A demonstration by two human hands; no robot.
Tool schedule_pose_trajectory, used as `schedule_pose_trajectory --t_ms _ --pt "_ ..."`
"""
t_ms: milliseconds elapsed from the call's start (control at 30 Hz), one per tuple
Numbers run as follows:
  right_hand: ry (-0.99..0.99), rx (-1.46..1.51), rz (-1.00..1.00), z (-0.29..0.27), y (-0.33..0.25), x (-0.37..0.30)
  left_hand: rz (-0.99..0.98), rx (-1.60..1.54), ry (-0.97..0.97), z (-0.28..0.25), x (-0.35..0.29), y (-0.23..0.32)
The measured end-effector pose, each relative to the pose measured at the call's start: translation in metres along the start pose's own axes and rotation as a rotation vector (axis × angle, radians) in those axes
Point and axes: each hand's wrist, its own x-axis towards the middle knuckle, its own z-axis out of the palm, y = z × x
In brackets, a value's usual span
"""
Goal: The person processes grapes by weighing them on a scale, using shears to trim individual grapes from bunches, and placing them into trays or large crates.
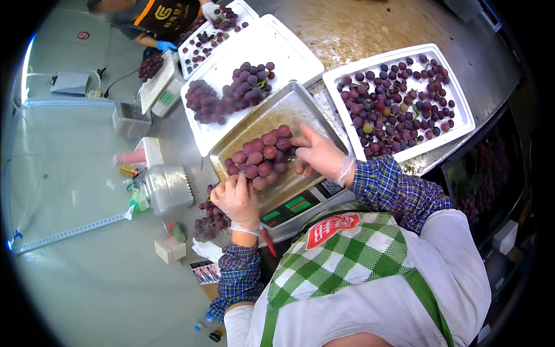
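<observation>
A bunch of reddish-purple grapes (263, 156) lies in a shallow metal tray (295, 104), which rests on a digital scale (300, 203) with lit green displays. Gloved in clear plastic, my left hand (238, 199) has its fingertips pressed together at the bunch's near left end. At the right end, my right hand (324, 155), gloved the same way, has thumb and fingers around the outermost grapes, one finger stretched out. More grapes (211, 222) lie beside the scale, partly hidden behind my left hand.
To the right stands a white foam tray of loose grapes (399, 104). Beyond the scale, another foam tray (289, 49) holds two bunches. Clear plastic boxes (167, 188) are stacked at left. A red-handled tool (268, 242) lies near my left wrist. A co-worker (167, 17) handles grapes at the far left.
</observation>
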Motion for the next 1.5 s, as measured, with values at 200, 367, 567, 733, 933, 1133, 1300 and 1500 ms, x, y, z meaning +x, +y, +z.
schedule_pose_trajectory --t_ms 200,367,567,733,933,1133,1300,1500 --pt "0.023 -0.028 -0.024 0.005 0.0 0.002 0.007 -0.046 0.049 0.002 0.0 0.001" --pt "0.04 -0.108 -0.055 0.004 -0.005 0.006 0.042 -0.075 0.081 -0.002 0.0 0.0" --pt "0.005 -0.227 -0.04 0.003 -0.021 0.008 0.077 -0.101 0.1 -0.011 0.009 -0.008" --pt "-0.091 -0.334 0.007 -0.002 -0.049 0.005 0.075 -0.112 0.072 -0.023 0.011 -0.01" --pt "-0.134 -0.446 0.061 -0.002 -0.074 -0.002 0.059 -0.122 0.069 -0.03 0.009 -0.004" --pt "-0.142 -0.543 0.071 -0.005 -0.073 0.003 0.041 -0.135 0.063 -0.025 0.005 0.001" --pt "-0.129 -0.572 0.082 -0.005 -0.067 0.009 0.038 -0.122 0.062 -0.019 0.0 0.003" --pt "-0.117 -0.545 0.081 -0.005 -0.062 0.016 0.042 -0.128 0.088 -0.017 0.001 0.003"
